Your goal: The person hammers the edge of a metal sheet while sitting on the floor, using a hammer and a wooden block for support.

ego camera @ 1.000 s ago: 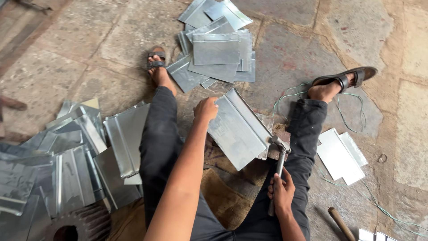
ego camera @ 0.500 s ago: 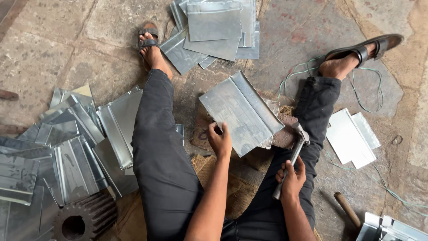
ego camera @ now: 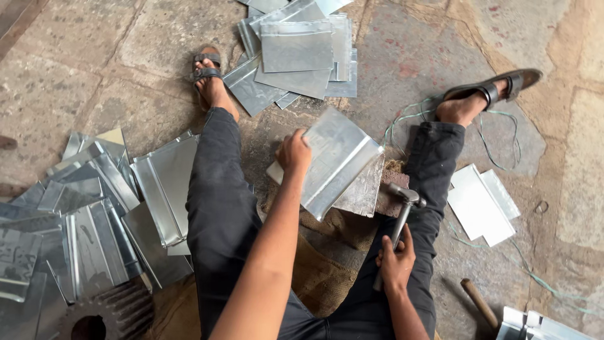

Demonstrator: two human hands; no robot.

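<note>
1. Two hands were engaged: the folded metal sheet (ego camera: 333,160), lying between the legs, was gripped at its near-left edge by the left hand (ego camera: 293,153).
2. Just right of that sheet, a hammer (ego camera: 398,223) was clasped in the closed right hand (ego camera: 396,263).

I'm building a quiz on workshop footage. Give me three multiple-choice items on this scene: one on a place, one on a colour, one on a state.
1. Where does the hammer head rest?
A. beside the folded metal sheet, at its right edge
B. on the far stack of sheets
C. on the toothed wheel

2. What colour are the trousers?
A. white
B. dark grey
C. red

3. How does the left hand stand?
A. open in the air
B. gripping the folded metal sheet at its upper left edge
C. flat on the floor

Answers:
1 A: the right hand holds the handle, and the head sits by the sheet's right edge.
2 B: both legs show dark cloth.
3 B: the fingers curl over the sheet's rim.
</note>
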